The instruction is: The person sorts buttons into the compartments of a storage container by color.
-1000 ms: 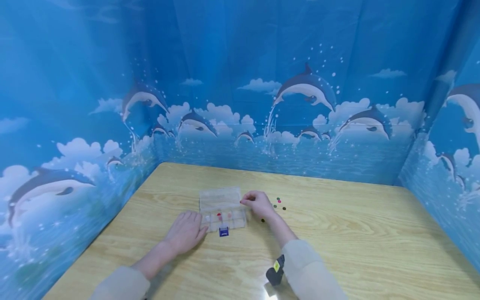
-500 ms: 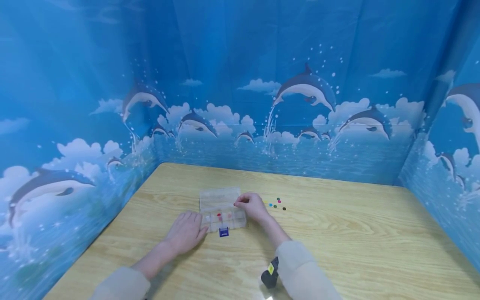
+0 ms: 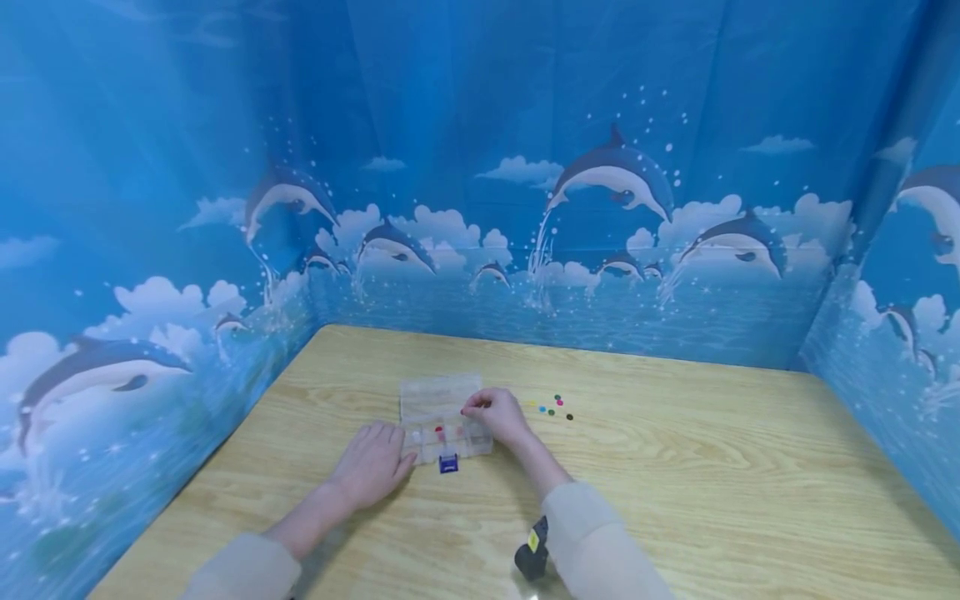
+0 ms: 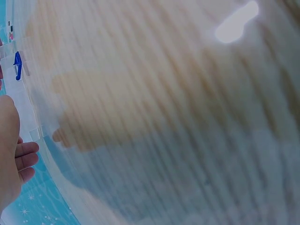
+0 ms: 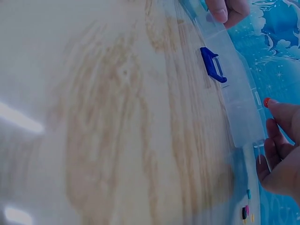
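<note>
A clear plastic compartment box [image 3: 472,448] lies on the table with its lid [image 3: 438,396] folded back and a blue latch [image 3: 448,463] in front. My left hand [image 3: 371,467] holds the left end of the box, thumb toward the front. Between right thumb and fingertips I pinch a small round red button [image 5: 266,102]; the right hand [image 3: 501,415] hovers above the right part of the box, by the hinge. Inside one compartment sits another red button [image 3: 438,429], with paler pieces beside it too faint to make out.
Several small coloured buttons, among them a blue one [image 3: 542,409], a pink one [image 3: 559,402] and a black one [image 3: 569,417], lie on the wooden table [image 3: 712,483] right of the box. A dark wrist device [image 3: 532,554] is below the right sleeve. Dolphin-print curtains [image 3: 480,150] stand behind.
My right hand has moved left over the box with the red button, uncovering blue and yellow buttons on the table. The left hand and the box have stayed in place.
</note>
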{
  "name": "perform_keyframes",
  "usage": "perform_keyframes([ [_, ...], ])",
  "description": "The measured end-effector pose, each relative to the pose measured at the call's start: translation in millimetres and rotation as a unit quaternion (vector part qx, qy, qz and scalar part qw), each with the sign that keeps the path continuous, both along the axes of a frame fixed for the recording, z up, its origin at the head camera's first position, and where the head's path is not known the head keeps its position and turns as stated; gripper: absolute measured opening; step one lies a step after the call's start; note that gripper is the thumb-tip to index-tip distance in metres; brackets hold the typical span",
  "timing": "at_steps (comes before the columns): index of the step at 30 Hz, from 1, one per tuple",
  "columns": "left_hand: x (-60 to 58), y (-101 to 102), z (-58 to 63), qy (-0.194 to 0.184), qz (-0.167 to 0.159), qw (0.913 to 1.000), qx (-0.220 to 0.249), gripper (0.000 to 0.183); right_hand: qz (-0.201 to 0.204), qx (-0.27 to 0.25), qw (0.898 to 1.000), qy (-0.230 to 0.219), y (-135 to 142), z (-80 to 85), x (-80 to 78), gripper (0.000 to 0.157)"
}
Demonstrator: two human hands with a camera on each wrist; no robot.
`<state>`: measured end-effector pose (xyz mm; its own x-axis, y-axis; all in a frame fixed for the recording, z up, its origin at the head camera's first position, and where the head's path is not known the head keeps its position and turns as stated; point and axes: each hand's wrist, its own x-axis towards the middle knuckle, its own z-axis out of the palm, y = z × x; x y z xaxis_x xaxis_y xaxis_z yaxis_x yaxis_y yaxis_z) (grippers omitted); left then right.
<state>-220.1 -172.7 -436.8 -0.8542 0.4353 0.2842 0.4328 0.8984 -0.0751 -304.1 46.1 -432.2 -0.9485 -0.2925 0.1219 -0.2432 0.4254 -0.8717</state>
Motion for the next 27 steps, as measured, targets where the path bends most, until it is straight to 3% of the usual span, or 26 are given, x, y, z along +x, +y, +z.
perform_keyframes([
  [11,-0.4,0.3,-0.6,-0.007,0.005,1.0000,0.003,0.035,-0.015,0.020,1.000,0.008,-6.2,-0.3,3.0,0.006],
  [27,-0.8,-0.6,-1.9,-0.009,0.008,0.9999,0.007,0.036,-0.038,0.004,0.999,-0.029,2.8,1.4,-0.5,0.010],
])
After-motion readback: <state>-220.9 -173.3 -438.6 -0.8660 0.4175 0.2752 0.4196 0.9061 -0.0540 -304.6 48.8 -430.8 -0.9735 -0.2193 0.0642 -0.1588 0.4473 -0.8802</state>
